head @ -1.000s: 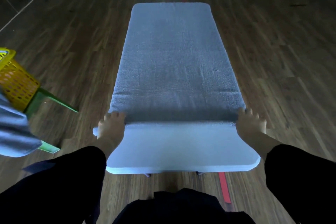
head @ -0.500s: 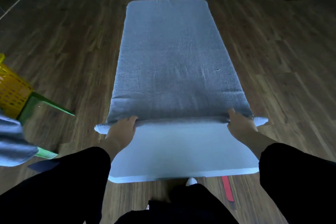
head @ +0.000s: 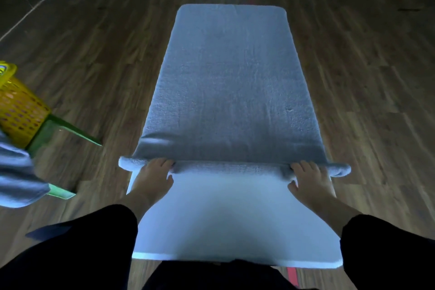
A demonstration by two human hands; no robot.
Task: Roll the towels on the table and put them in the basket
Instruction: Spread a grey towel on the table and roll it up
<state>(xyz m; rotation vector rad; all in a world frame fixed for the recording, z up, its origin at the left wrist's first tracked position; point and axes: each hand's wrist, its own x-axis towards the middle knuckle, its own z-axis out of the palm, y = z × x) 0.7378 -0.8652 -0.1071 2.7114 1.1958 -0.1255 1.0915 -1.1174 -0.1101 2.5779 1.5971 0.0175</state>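
We see a grey towel [head: 230,92] spread flat on a white counter [head: 230,219], its long axis running straight away from us and its far end lying at the counter's far edge. The near end is turned into a low roll that lies crosswise, and both tips of that roll poke out past the counter's sides. The left hand [head: 153,176] and the right hand [head: 310,181] sit wide apart, one near each end of the roll, with fingers bent over it and gripping it while the thumbs spread on the bare counter below. The fingertips sink into the fold, so we cannot tell how far they reach under. The towel covers the counter's far half completely, and we cannot make out the surface there. Black sleeves [head: 98,249] and dark clothing hide the near corners and part of the front edge. Well off to the left, a yellow basket [head: 18,110] with a perforated wall stands on a green frame [head: 61,127]; the picture's edge cuts it, so its inside is out of sight. A blue-grey cloth [head: 16,176] hangs in front of the frame, also cut off, and we cannot say what it is. Dark wooden floor [head: 94,66] surrounds everything, with a red strip [head: 292,275] half hidden below the counter.
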